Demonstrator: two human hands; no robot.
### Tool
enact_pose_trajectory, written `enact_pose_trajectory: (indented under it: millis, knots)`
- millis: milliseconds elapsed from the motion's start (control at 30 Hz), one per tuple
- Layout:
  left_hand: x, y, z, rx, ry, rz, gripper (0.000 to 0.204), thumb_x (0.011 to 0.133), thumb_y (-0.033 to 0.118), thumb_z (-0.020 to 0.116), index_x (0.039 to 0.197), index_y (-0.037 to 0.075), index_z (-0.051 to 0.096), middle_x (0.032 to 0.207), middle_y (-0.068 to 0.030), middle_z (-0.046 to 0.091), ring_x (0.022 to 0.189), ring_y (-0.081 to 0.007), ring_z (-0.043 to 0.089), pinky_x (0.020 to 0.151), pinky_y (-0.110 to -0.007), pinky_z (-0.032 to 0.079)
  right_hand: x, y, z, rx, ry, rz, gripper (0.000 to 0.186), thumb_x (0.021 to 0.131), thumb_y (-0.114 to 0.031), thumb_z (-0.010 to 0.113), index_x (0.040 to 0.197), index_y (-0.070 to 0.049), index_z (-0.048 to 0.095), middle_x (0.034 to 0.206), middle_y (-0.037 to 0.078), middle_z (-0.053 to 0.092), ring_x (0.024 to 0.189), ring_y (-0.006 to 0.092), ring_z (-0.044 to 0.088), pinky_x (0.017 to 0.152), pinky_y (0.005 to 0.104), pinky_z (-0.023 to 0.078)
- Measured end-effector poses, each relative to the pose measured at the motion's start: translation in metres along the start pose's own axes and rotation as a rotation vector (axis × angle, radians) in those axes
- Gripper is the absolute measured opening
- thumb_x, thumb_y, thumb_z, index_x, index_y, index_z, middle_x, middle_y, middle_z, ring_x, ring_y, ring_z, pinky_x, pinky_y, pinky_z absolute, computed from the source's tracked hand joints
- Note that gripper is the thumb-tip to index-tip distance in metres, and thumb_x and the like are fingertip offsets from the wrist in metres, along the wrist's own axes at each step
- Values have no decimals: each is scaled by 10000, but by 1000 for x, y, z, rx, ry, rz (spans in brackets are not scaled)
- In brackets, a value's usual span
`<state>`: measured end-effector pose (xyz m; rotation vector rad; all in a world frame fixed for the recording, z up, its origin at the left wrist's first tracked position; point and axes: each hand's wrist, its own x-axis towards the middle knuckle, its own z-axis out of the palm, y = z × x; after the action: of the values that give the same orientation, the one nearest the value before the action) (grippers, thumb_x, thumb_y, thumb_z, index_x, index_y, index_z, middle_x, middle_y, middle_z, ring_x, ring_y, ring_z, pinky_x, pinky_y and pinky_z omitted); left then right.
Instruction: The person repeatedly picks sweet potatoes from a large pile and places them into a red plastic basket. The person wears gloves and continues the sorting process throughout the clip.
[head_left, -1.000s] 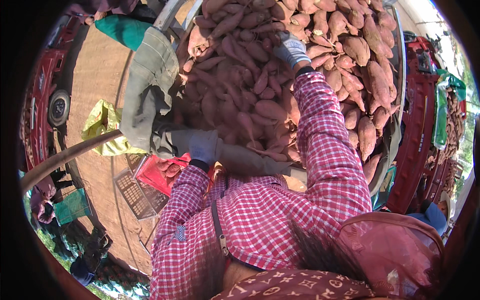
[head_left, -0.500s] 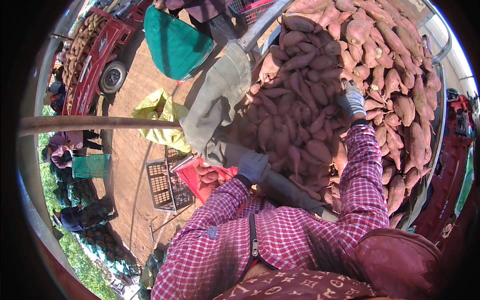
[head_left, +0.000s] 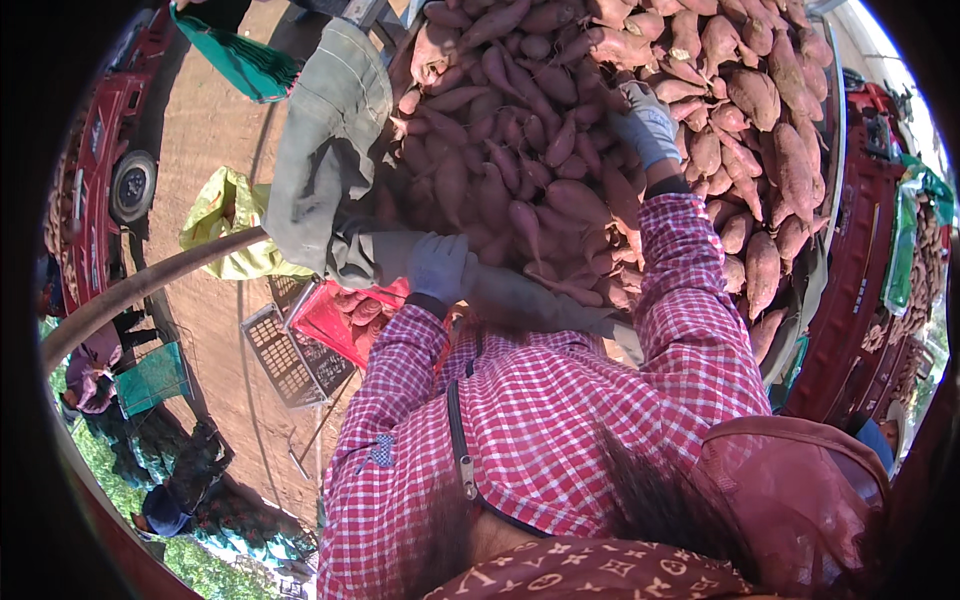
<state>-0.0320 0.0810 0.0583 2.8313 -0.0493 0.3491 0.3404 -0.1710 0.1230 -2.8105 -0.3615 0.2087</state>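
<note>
A large heap of reddish sweet potatoes [head_left: 575, 200] lies in front of me. My right hand [head_left: 648, 128], in a grey-white glove, reaches onto the heap, fingers bent at a dusty sweet potato [head_left: 606, 96] that is partly hidden. My left hand [head_left: 440, 268], gloved too, is closed over the rolled edge of a grey-green canvas sheet [head_left: 335, 130]. This canvas hangs along the heap's left and near side. Below my left hand, a red-lined crate [head_left: 330, 318] holds several sweet potatoes.
A curved rusty pole [head_left: 150, 290] crosses the left side. Below it on the ground are a yellow sack [head_left: 222, 205] and a black plastic crate [head_left: 285, 355]. Red trucks [head_left: 105, 140] stand on both sides. Other people [head_left: 165, 510] are at the left, near green netting [head_left: 150, 380].
My view has turned, so the heap and both hands sit higher and farther left. My left hand stays on the canvas, my right at the heap. The green cloth at upper left has moved partly out of view.
</note>
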Motion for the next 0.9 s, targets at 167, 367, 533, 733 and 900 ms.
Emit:
enact_pose_trajectory:
  millis: [167,367,533,733,900]
  knots:
    - [3,0,7,6,75,33,301,925,302,634,1045,36,710,938,-141,720,892,-336,690,985,-516,522,-6,100,65,800,215,-161,585,860,-121,795,1414,-78,615,1302,97,686,1185,238,658,1031,352,533]
    - [5,-1,2,24,114,42,285,928,312,621,996,51,714,879,-141,712,843,-346,685,921,-510,544,-49,146,59,1497,258,44,574,839,121,683,1387,-27,596,1300,157,668,1186,269,657,972,410,573]
    - [9,0,-4,37,-38,5,308,955,291,610,1087,36,723,955,-162,726,901,-363,685,917,-494,528,-124,182,53,948,444,-154,524,838,80,630,1352,-23,639,1277,112,717,1215,245,672,1040,358,542]
    - [13,-14,6,-86,-2,-36,384,976,405,593,1171,96,712,1074,-162,746,983,-375,703,897,-508,528,-183,91,-3,1345,498,-157,390,1029,-191,652,1388,-41,628,1315,82,700,1188,193,669,1046,319,529]
    - [7,-22,-61,-905,204,-99,455,1051,247,651,1442,23,596,1363,-118,679,1276,-213,621,1067,-358,499,-245,-25,-10,2058,-340,40,350,1050,-264,645,1307,-28,671,1233,102,733,1091,244,713,950,352,584]
